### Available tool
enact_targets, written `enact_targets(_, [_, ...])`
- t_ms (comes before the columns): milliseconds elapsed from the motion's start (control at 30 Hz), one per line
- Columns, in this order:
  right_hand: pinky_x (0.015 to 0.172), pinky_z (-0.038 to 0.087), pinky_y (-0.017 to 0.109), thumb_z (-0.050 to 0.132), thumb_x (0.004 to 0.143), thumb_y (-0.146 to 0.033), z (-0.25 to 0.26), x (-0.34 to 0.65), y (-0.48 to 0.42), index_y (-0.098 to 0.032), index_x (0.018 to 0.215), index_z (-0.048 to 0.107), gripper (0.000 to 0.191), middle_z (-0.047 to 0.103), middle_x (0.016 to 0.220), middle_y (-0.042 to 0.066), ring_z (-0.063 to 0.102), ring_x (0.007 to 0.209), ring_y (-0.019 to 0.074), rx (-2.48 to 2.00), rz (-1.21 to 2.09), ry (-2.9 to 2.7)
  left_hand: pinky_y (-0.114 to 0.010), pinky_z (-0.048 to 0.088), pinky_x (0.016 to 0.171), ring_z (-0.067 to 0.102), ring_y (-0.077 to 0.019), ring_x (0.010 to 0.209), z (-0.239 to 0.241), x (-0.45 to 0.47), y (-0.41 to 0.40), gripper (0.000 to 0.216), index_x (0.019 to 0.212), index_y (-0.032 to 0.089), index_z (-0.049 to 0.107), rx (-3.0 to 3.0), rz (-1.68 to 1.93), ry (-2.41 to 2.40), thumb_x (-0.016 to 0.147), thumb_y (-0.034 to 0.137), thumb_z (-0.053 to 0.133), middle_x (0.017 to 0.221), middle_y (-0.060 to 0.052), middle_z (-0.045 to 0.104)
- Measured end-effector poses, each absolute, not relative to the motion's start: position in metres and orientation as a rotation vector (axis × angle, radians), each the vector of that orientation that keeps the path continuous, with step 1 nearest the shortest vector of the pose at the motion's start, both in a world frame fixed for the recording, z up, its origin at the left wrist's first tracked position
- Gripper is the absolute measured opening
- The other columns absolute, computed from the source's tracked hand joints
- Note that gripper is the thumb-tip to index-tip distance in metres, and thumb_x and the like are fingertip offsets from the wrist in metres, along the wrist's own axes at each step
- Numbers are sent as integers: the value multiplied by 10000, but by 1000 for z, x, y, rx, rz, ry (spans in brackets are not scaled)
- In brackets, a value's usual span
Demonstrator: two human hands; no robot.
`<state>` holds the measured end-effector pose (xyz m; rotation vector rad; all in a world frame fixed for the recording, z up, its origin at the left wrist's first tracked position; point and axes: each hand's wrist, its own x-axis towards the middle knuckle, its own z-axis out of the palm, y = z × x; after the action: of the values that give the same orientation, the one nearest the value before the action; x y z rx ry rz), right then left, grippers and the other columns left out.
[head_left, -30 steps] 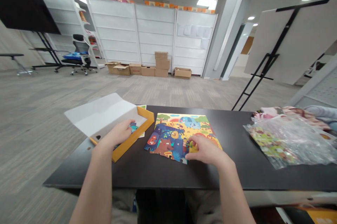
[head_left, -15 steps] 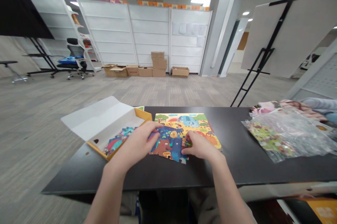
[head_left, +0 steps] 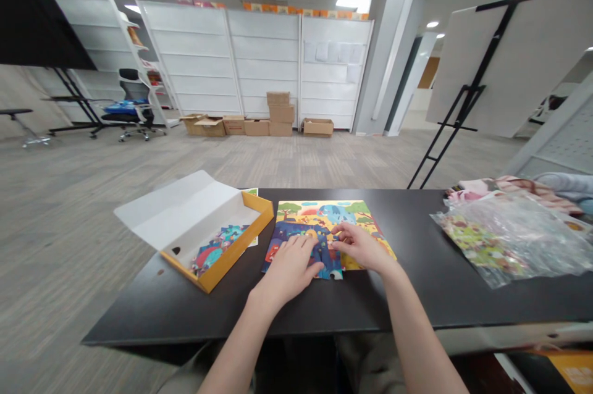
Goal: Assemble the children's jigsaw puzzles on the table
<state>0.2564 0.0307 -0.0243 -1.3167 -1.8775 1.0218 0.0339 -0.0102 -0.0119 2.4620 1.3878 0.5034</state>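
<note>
Left hand (head_left: 291,267) lay palm down over the partly joined dark-blue jigsaw section (head_left: 323,251), fingers extended, thumb out to the side, nothing seen gripped. The section was directly under that hand, showing beyond the fingertips and to both sides. Right hand (head_left: 361,246) was at the section's right edge, fingers curled, narrow gap to thumb; couldn't tell whether a piece was pinched there. Section overlapped the near-left part of a yellow animal picture sheet (head_left: 336,215) with a blue elephant, on the black table (head_left: 407,289). Yellow cardboard box (head_left: 241,251), white lid flap up, stood left of the left hand, loose jigsaw pieces (head_left: 220,250) inside. Clear plastic bag (head_left: 514,239) with colorful contents lay well off to the right, near folded fabric (head_left: 519,186).
</note>
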Motion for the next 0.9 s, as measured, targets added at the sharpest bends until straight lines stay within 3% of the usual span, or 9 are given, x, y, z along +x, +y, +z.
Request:
enact_targets(133, [738, 505, 325, 679, 817, -398, -23, 258, 31, -198, 891, 586, 233, 650, 802, 12, 637, 768, 183, -1248, 1105, -1878, -445, 424, 1095, 511, -294, 1306, -15, 33, -15, 456, 1352, 205, 523, 2453, 504, 1406, 936, 375, 603, 1377, -106, 606])
enact_targets(267, [654, 485, 281, 633, 860, -444, -24, 262, 28, -210, 843, 535, 255, 587, 739, -16, 586, 709, 151, -1229, 1127, -1933, -450, 414, 1104, 506, -291, 1308, -16, 33, -15, 427, 1329, 208, 539, 2468, 508, 1386, 943, 381, 592, 1385, -100, 601])
enact_targets(567, [508, 457, 242, 690, 807, -475, -20, 253, 22, -229, 939, 461, 361, 486, 623, -88, 541, 531, 117, -1397, 1258, -1858, -471, 399, 1108, 499, -298, 1308, -13, 32, -15, 397, 1314, 207, 561, 2462, 501, 1349, 945, 353, 575, 1393, -112, 585])
enact_targets(900, [478, 371, 203, 645, 854, -366, -19, 250, 21, -207, 940, 504, 229, 473, 597, -86, 502, 515, 97, -1543, 1075, -1961, -481, 366, 1131, 447, -300, 1374, -11, 30, -16, 471, 1393, 236, 501, 2440, 488, 1319, 943, 358, 563, 1473, -111, 523])
